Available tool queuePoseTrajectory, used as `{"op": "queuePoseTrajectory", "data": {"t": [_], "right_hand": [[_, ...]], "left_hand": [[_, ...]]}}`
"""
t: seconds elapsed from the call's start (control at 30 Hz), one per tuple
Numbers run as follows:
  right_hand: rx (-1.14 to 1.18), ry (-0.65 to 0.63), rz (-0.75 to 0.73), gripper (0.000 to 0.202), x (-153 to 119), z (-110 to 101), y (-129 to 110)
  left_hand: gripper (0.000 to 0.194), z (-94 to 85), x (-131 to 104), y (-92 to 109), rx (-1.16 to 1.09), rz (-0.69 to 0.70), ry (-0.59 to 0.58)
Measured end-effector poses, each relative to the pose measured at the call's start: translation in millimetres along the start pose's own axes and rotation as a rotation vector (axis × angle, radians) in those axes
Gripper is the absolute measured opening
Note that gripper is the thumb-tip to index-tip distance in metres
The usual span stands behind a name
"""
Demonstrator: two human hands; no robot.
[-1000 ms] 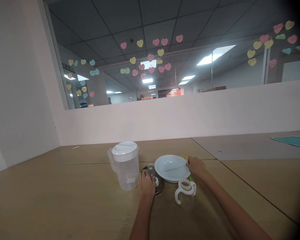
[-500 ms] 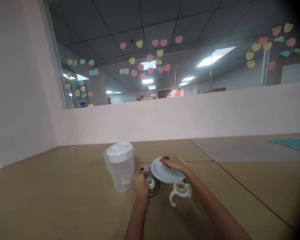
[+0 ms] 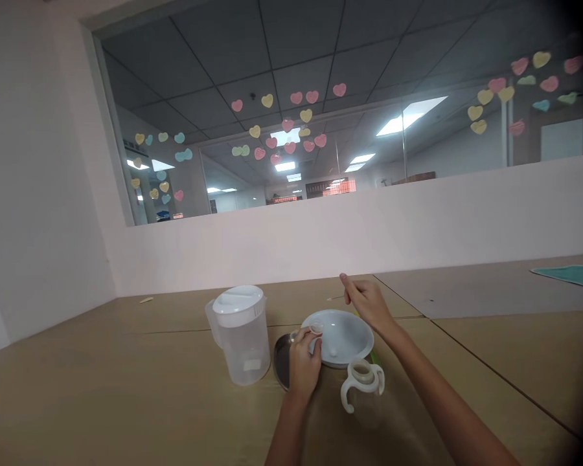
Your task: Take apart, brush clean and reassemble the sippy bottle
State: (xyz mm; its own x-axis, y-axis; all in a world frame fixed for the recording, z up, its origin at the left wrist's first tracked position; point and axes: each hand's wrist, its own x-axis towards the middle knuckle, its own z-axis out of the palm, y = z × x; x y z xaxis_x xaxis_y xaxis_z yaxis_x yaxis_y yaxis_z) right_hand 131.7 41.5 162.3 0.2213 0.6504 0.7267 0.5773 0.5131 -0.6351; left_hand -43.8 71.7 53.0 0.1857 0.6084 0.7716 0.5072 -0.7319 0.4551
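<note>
My left hand (image 3: 305, 364) is closed on a small clear round piece (image 3: 315, 327), which it holds at the left rim of a white bowl (image 3: 362, 327). Beneath that hand lies a dark round metal dish (image 3: 282, 364), partly covered by it. My right hand (image 3: 369, 304) is raised beyond the bowl's far right side, fingers closed around a thin stick (image 3: 337, 298) that points left; its exact kind is too small to tell. A small white piece (image 3: 333, 353) rests in the bowl. Nearer to me stands a clear bottle with white handles (image 3: 364, 391), open at the top.
Left of the dish stands a clear pitcher with a white lid (image 3: 247, 349). Something green (image 3: 374, 357) shows behind the bowl's right edge. A teal cloth (image 3: 571, 275) lies at the far right, and a small pale scrap (image 3: 146, 299) at the far left. A wall with a window borders the table.
My left hand has moved right from the metal dish to the bowl's rim, with the clear piece in its fingers. My right hand has risen away from the bowl, to the right, holding the stick.
</note>
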Motion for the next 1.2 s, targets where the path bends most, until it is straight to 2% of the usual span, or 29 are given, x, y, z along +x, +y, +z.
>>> {"op": "queuePoseTrajectory", "data": {"t": [0.1,0.23,0.37,0.5,0.7,0.87,1.2], "right_hand": [[0.072,-0.017,-0.01,0.062,-8,-10,-29],[0.076,-0.12,-0.017,0.062,-19,-4,-48],[-0.055,-0.226,-0.062,0.059,-23,17,-42],[-0.166,-0.213,-0.11,0.057,-23,30,-31],[-0.111,-0.226,-0.083,0.06,-23,29,-32],[-0.109,-0.264,-0.086,0.06,-23,27,-35],[-0.189,-0.368,-0.096,0.06,-27,29,-41]], "left_hand": [[0.022,8.8,-9,0,-0.032,0.029,-0.031],[0.02,17.2,-18,-4,-0.135,-0.004,0.008],[0.019,19.9,-23,-7,-0.192,-0.034,0.044],[0.016,20.6,-24,-10,-0.255,-0.084,0.089],[0.008,26.7,-24,-14,-0.396,-0.177,0.123],[0.016,31.5,-23,-18,-0.486,-0.265,0.17],[0.017,21.0,-24,-11,-0.417,-0.271,0.129]]}}
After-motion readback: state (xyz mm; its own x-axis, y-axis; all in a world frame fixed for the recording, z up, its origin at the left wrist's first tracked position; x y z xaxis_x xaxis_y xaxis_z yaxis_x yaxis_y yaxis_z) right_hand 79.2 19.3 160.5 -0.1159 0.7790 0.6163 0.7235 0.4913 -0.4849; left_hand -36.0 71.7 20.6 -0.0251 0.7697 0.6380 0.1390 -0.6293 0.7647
